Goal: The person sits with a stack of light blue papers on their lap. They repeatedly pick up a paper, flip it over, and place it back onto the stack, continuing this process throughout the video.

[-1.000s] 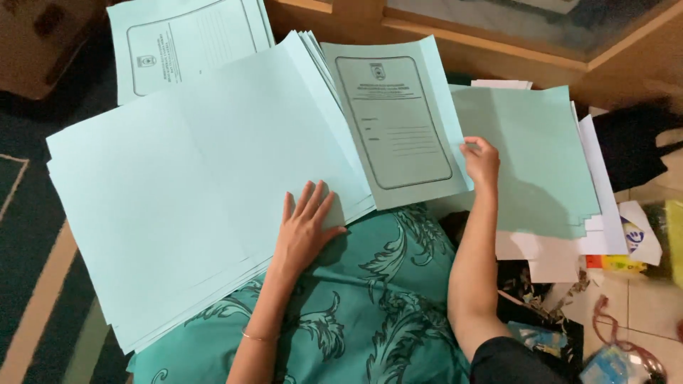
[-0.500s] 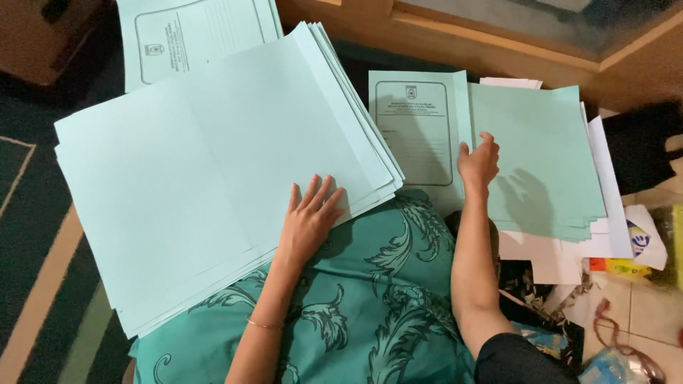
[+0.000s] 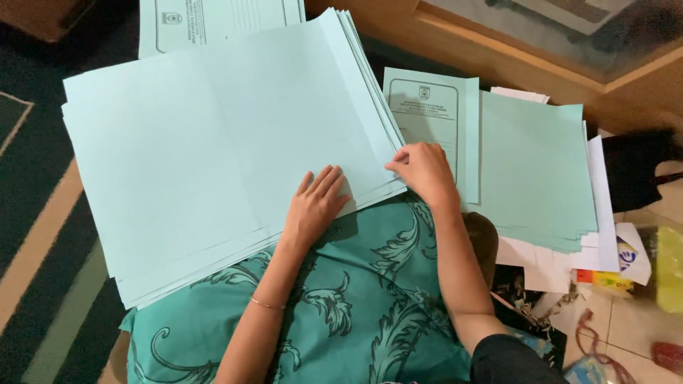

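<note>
A large stack of pale green sheets lies across the person's lap. The left hand rests flat, fingers spread, on its lower edge. At 3 o'clock, the right hand pinches the stack's corner. A second green pile lies beyond on the floor.

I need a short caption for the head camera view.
Left hand flat on a pale green sheet stack; right hand pinching its corner.
</note>
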